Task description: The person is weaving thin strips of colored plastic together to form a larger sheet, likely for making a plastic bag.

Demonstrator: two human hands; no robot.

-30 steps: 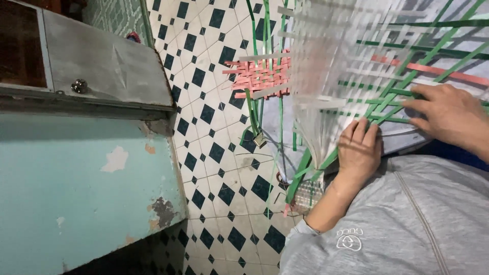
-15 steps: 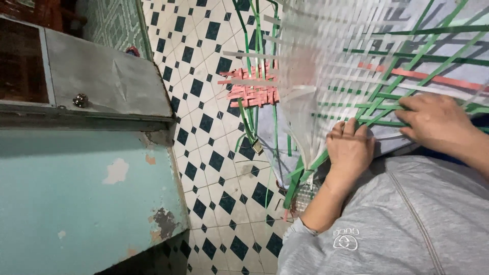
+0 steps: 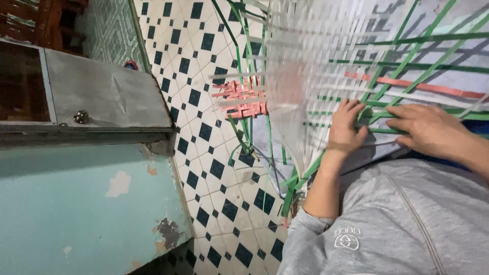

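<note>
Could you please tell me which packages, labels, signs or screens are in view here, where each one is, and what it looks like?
Logo: the only printed mark, on the grey sleeve at bottom centre; a small white rounded emblem with a short line of white characters above it.
Packages, signs, screens: none in view, neither on the tiled floor nor on the teal cabinet.

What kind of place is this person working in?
Probably a home floor used as a craft spot: a tiled floor, a worn painted cabinet, and a panel of woven plastic strips under both hands.
</note>
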